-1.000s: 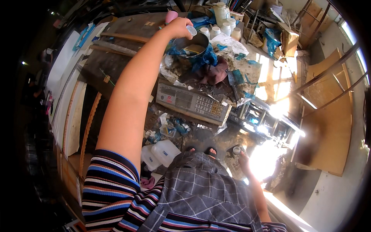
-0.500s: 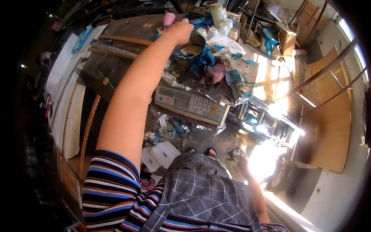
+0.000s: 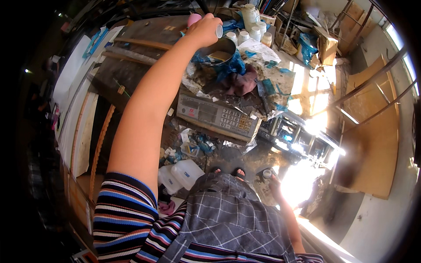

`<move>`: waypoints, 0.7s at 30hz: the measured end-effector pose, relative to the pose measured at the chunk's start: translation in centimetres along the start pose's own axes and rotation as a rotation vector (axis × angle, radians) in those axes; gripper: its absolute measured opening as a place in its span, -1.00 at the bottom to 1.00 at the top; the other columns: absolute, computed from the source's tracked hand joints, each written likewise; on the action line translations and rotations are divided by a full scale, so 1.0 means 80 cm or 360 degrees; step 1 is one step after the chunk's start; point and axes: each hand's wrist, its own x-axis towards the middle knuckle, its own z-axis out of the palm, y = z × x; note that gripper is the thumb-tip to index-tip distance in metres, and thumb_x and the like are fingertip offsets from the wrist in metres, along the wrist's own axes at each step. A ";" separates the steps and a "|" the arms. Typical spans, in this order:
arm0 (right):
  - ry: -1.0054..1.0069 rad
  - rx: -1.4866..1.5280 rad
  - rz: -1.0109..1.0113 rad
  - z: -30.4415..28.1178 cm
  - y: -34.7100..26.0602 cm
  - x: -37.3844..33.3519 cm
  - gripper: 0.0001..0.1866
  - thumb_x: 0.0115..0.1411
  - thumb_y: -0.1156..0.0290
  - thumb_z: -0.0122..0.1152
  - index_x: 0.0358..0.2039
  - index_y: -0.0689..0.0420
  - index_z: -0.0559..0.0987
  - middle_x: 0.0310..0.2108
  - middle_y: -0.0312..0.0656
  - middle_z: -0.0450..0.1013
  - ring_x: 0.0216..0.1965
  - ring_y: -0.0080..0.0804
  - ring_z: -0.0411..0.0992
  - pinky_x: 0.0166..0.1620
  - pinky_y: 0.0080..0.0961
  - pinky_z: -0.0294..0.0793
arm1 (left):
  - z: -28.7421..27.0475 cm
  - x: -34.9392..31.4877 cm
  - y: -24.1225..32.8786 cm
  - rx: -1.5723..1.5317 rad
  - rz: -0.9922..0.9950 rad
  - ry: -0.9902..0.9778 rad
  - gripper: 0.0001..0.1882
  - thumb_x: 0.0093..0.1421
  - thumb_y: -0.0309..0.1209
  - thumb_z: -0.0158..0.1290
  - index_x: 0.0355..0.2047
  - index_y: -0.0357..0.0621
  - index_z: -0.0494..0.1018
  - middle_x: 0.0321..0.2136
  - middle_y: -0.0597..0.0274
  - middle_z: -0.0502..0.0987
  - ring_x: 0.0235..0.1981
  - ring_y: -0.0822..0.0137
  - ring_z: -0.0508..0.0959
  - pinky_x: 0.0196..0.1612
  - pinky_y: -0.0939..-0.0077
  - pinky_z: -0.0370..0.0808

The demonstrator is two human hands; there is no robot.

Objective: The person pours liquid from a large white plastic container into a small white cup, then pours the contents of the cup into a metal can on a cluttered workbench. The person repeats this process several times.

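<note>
My left hand (image 3: 205, 31) is stretched out to the far side of the bench, its fingers closed around a small container with a pale round end (image 3: 219, 31); most of it is hidden by the hand. Just behind those fingers stands a pink cup (image 3: 193, 19). To the near right of the hand sits a dark round pan (image 3: 222, 51) with a flat brownish piece inside. Low on the right, beside bright sunlight, my right hand (image 3: 275, 186) holds a small open-topped jar (image 3: 267, 174); glare partly washes out its fingers.
Several white bottles (image 3: 255, 33) and a larger jar (image 3: 250, 15) stand right of the pan. A crumpled brownish cloth (image 3: 242, 81) and blue plastic scraps lie before it. Nearer is a grimy digital scale (image 3: 210, 115). Clear plastic tubs (image 3: 186, 173) rest below; a metal frame (image 3: 302, 140) stands right.
My left hand has shifted slightly farther away and turned, so the pale round end of its container now shows. My right hand, with its jar, has barely moved.
</note>
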 end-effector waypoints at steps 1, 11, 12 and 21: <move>-0.0021 -0.0085 -0.0020 -0.009 -0.040 -0.007 -0.42 0.17 0.38 0.16 0.23 -0.01 0.34 0.00 0.10 0.45 0.04 -0.11 0.45 0.03 -0.36 0.41 | -0.003 -0.006 -0.010 -0.0187 -0.0067 0.0077 -0.59 -0.07 -0.41 0.21 -0.13 -0.04 0.50 -0.12 0.17 0.44 -0.11 0.08 0.49 -0.07 0.26 0.47; -0.0082 -0.0354 -0.0193 -0.030 -0.103 -0.006 -0.45 0.17 0.31 0.16 0.21 -0.05 0.37 -0.05 0.10 0.47 -0.01 -0.09 0.47 0.00 -0.34 0.42 | -0.110 -0.207 0.050 -0.1532 -0.0486 -0.0055 -0.46 0.00 -0.60 0.21 0.03 -0.20 0.34 -0.23 0.32 0.51 -0.24 0.55 0.50 -0.18 0.63 0.47; -0.0127 -0.0379 -0.0140 -0.031 -0.115 -0.005 -0.45 0.17 0.30 0.15 0.21 -0.07 0.38 -0.07 0.11 0.48 -0.02 -0.09 0.48 -0.02 -0.34 0.43 | -0.106 -0.243 0.069 -0.1771 -0.0536 -0.0025 -0.53 -0.08 -0.51 0.26 -0.10 -0.19 0.45 -0.26 0.36 0.44 -0.35 0.55 0.44 -0.29 0.64 0.41; -0.0414 -0.0909 -0.0013 -0.062 -0.278 -0.007 -0.51 0.20 0.24 0.03 0.19 -0.21 0.39 -0.26 0.11 0.53 -0.21 0.03 0.52 -0.11 -0.16 0.47 | 0.063 -0.459 0.195 -0.1559 -0.0794 -0.0449 -0.49 -0.13 -0.47 0.29 -0.11 -0.15 0.43 -0.20 0.16 0.44 -0.17 0.23 0.50 -0.14 0.39 0.47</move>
